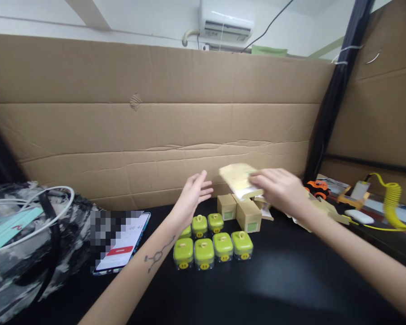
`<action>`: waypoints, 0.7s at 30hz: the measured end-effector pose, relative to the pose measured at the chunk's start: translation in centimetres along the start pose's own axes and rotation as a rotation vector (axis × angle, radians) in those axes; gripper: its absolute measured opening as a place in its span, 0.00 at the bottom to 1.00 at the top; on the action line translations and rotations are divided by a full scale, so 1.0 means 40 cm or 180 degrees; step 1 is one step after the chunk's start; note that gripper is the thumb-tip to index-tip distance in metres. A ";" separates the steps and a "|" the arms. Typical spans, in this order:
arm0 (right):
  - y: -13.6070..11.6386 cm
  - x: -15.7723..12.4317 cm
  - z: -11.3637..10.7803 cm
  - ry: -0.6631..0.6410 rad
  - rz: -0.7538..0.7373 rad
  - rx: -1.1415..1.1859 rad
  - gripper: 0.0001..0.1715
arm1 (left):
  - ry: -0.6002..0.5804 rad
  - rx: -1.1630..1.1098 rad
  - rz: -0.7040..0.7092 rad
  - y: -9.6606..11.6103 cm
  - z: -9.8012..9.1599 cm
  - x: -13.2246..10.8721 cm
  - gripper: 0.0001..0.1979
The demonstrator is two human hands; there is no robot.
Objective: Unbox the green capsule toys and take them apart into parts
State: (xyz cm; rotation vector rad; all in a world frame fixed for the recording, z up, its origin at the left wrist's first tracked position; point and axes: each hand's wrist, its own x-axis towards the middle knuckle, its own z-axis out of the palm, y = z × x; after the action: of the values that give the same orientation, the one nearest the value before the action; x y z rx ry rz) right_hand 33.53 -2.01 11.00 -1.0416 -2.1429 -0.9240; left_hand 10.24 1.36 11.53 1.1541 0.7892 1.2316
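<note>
My right hand grips a flattened, pale cardboard box by its right end, raised above the table and slightly blurred. Beside it on the left, my left hand holds nothing, its fingers stretched apart. Below the hands stand several small clear containers with green lids, each with a looped tab on top and a round yellow label. One closed small brown box and another brown box sit just behind them, under the raised cardboard.
More opened cardboard pieces lie right of my right wrist. A phone rests at left by a camouflage bag with cables. Farther right are an orange toy, a white case and a coiled yellow cord. A cardboard wall closes the back.
</note>
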 end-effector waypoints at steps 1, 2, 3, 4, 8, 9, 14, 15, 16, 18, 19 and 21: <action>0.046 -0.026 -0.013 0.0043 0.0278 -0.0342 0.15 | -0.0021 0.0148 0.0070 0.010 0.000 -0.005 0.18; 0.091 -0.054 -0.025 0.0044 0.0526 -0.0702 0.13 | -0.0032 0.0289 0.0160 0.019 0.000 -0.010 0.17; 0.132 -0.082 -0.033 -0.0056 0.0719 -0.0994 0.13 | -0.0057 0.0398 0.0237 0.028 0.001 -0.014 0.16; 0.167 -0.108 -0.038 -0.0095 0.0787 -0.1075 0.13 | -0.0138 0.0440 0.0259 0.035 0.002 -0.018 0.15; 0.239 -0.192 -0.023 -0.0436 0.0668 -0.1024 0.17 | -0.0171 0.0401 0.0321 0.046 0.003 -0.023 0.12; 0.245 -0.205 -0.016 -0.0496 0.0636 -0.0996 0.17 | -0.0078 0.0358 0.0406 0.045 0.003 -0.021 0.10; 0.252 -0.219 -0.013 -0.0616 0.0587 -0.0874 0.13 | 0.0339 0.0300 0.0697 0.038 -0.003 -0.005 0.06; 0.246 -0.211 -0.017 -0.0608 0.0596 -0.0849 0.13 | 0.0331 0.0320 0.0674 0.036 -0.004 -0.002 0.06; 0.235 -0.200 -0.022 -0.0601 0.0596 -0.0811 0.14 | 0.0308 0.0349 0.0648 0.035 -0.005 0.000 0.06; 0.195 -0.173 -0.023 -0.0671 0.0480 -0.0625 0.16 | 0.0237 0.0432 0.0600 0.031 -0.005 0.001 0.06; 0.168 -0.160 -0.019 -0.0787 0.0377 -0.0405 0.16 | 0.0181 0.0485 0.0579 0.028 -0.004 0.000 0.06; 0.104 -0.139 0.000 -0.1177 0.0151 0.0284 0.19 | 0.0039 0.0608 0.0558 0.024 -0.001 -0.001 0.05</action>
State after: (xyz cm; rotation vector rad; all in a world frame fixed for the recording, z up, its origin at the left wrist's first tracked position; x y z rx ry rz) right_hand 39.90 -2.51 8.29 -1.2924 -2.4188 -0.6445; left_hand 9.90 1.26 12.42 1.3962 0.8429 1.3297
